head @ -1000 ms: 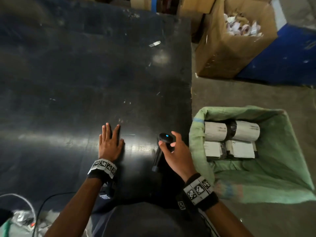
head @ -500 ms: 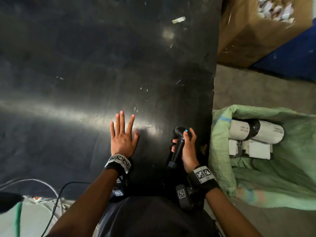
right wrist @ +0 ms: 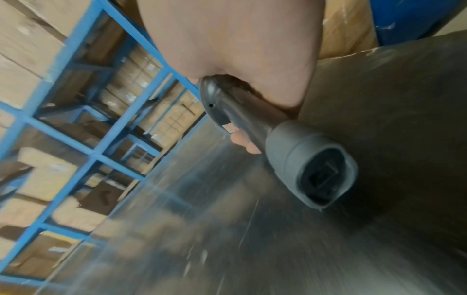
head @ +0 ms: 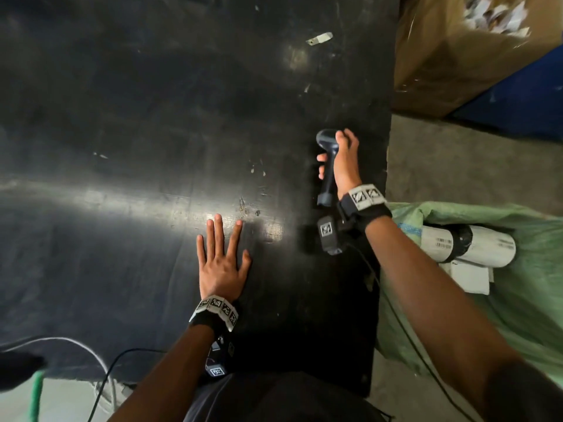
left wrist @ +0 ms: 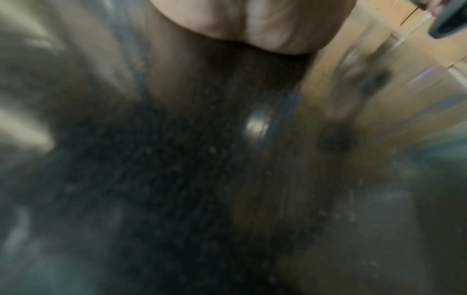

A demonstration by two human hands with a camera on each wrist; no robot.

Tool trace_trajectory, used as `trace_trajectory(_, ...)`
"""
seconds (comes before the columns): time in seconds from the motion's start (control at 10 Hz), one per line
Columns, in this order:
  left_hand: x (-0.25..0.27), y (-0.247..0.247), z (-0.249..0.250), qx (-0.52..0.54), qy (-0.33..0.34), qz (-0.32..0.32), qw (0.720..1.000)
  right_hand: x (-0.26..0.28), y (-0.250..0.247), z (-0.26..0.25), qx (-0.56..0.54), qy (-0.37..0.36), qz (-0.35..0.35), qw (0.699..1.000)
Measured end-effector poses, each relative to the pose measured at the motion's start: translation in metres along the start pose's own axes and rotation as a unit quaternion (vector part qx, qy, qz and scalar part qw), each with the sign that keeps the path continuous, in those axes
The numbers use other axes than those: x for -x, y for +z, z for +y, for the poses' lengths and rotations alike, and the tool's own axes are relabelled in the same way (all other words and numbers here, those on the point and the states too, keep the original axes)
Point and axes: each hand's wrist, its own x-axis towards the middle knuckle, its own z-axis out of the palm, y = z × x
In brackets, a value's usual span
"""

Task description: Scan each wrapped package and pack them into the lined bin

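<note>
A person's right hand (head: 345,166) grips a dark handheld scanner (head: 328,166) over the black table (head: 137,117), right of centre frame. The left hand (head: 221,263) lies flat, fingers spread, at lower centre. At the right edge, two wrapped packages (head: 469,248) with white barcode labels, print too small to read, lie in the green-lined bin (head: 533,300). One cardboard box (head: 441,62) of paper scraps stands upper right.
</note>
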Motion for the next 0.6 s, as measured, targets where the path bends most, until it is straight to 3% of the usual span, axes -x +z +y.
trace_trajectory(0.2, 0.000, -0.001, 0.001, -0.005, 0.001, 0.003, 1.000, -0.034, 0.003, 0.004, 0.013, 0.041, -0.011, 0.999)
trace_trajectory(0.4, 0.001, -0.005, 0.000, -0.022, 0.007, -0.002, 1.000, -0.008, -0.009, 0.016, 0.087, 0.002, 0.008, 0.996)
trace_trajectory(0.6, 0.001, -0.014, 0.000, 0.043, 0.024, -0.004, 0.999, 0.063, -0.051, 0.060, 0.347, -0.103, 0.002, 0.932)
